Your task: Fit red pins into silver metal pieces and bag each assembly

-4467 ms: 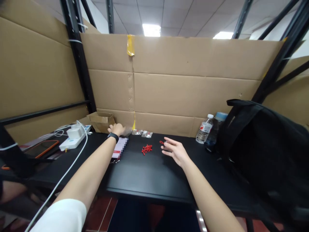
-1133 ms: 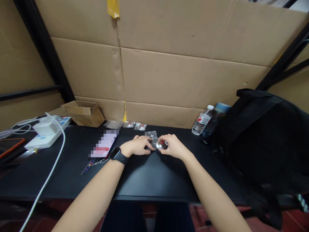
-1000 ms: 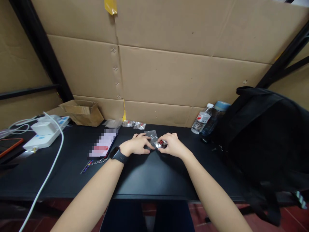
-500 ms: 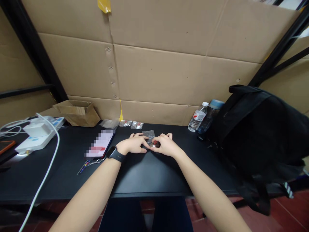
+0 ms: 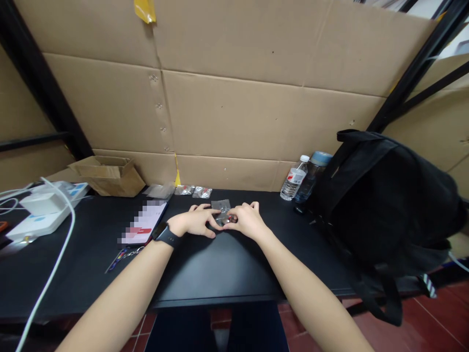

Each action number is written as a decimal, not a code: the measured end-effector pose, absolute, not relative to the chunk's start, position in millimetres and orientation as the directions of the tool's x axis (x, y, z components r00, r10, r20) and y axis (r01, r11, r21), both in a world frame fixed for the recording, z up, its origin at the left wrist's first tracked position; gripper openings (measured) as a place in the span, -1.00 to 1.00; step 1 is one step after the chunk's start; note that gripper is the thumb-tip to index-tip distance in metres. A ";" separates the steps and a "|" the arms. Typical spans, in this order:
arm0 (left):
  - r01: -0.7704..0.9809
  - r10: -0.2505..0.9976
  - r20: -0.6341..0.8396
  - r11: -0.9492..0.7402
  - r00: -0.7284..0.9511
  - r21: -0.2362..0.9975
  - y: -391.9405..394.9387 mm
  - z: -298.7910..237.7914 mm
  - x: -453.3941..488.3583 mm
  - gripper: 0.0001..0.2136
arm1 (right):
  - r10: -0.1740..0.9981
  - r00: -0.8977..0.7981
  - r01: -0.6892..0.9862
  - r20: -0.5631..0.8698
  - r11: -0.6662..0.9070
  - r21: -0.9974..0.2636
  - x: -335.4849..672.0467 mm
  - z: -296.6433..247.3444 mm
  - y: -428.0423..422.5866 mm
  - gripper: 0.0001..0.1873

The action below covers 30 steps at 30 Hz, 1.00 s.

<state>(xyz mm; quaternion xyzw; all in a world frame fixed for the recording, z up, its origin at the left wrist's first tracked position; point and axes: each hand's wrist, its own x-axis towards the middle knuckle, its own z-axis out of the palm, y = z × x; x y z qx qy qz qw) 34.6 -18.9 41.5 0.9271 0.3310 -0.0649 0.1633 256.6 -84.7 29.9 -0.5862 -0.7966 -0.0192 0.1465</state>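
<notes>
My left hand and right hand meet at the middle of the black table. The fingertips of both pinch the near end of a small clear plastic bag, which lies flat on the table just beyond my knuckles. Something red shows between my fingers, too small to make out. A phone lies just left of my left wrist. A water bottle and a black backpack stand to the right.

No legible text; water bottle label, phone screen unreadable.
</notes>
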 end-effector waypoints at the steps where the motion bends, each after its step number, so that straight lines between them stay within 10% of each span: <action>1: 0.638 0.598 -0.222 -0.726 0.770 0.257 -19.9 38.5 32.9 -0.64 | 0.931 -0.245 0.946 0.272 0.290 -0.143 256.4 30.4 -84.7 -0.53; 14: 0.592 0.581 -0.126 -0.762 0.804 0.263 -22.5 30.2 30.2 -0.68 | 0.923 -0.255 0.919 0.289 0.325 -0.225 260.1 23.5 -80.6 -0.96; 30: 0.612 0.601 -0.135 -0.739 0.788 0.282 -26.6 32.0 30.9 -0.72 | 0.905 -0.079 0.967 0.418 0.172 -0.189 237.3 13.5 -66.7 -0.79</action>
